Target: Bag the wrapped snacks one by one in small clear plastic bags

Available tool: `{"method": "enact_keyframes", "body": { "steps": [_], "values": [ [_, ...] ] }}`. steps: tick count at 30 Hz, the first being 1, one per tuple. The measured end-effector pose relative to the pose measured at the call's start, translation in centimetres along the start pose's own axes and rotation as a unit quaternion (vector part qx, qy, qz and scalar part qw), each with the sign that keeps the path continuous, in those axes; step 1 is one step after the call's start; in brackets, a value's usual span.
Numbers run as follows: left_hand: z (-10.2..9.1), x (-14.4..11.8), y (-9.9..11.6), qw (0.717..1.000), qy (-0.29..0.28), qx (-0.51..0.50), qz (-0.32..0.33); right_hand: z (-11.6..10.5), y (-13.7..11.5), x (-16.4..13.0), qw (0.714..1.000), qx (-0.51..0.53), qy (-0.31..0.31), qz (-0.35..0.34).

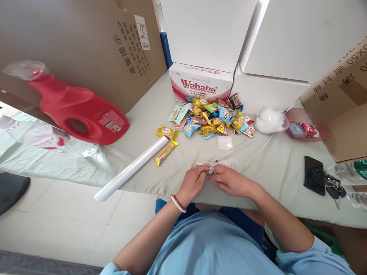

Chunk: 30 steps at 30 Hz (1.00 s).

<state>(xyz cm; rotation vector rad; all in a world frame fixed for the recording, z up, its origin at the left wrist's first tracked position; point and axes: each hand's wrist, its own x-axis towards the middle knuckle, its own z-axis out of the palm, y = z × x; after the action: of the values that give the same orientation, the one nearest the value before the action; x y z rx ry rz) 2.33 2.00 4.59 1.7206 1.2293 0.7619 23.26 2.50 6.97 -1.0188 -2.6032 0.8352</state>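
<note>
I watch from afar as both hands meet at the near edge of the cloth-covered table (266,160): the left hand (192,183) and the right hand (231,181) pinch a small clear plastic bag (218,165) between them, fingertips drawn together on the crumpled film, which lies just beyond the knuckles and partly hidden by them. Whether anything sits inside the bag I cannot tell. A second small clear bag (225,142) lies flat a little past the fingertips, and beyond that spreads the heap of wrapped snacks (212,116). To the left of the left fingers rest a yellow stick-shaped packet (166,153) and a white roll (132,169) whose end overhangs the table edge. My judgement of the risks: the thin film looks slippery and could tear or slide out of the pinch if the fingers pull apart too sharply; working this close to the edge, a dropped bag could fall to the floor; a stray elbow might nudge the overhanging roll off.
</note>
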Motion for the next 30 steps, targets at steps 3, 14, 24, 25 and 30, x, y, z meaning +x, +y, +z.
{"method": "enact_keyframes", "body": {
  "steps": [3,14,24,25,30],
  "values": [
    [1.0,-0.9,0.0,0.985,-0.015,0.158,0.060,-0.3,1.8,-1.3,0.973,0.026,0.159,0.165],
    [2.1,-1.9,0.5,0.928,0.008,0.346,0.135,-0.9,2.9,-2.5,0.939,0.036,0.199,0.279],
    [-1.2,-2.2,-1.5,0.975,0.040,0.179,0.127,1.5,-1.5,6.4,0.975,-0.064,0.014,0.213],
    [-1.8,-2.4,-2.1,0.981,0.091,0.141,0.095,2.0,-1.8,6.1,0.976,-0.078,0.017,0.203],
    [-1.9,-2.1,-3.6,0.981,0.156,0.112,-0.010,4.0,-4.0,4.7,0.963,-0.183,0.043,0.195]
  ]
}}
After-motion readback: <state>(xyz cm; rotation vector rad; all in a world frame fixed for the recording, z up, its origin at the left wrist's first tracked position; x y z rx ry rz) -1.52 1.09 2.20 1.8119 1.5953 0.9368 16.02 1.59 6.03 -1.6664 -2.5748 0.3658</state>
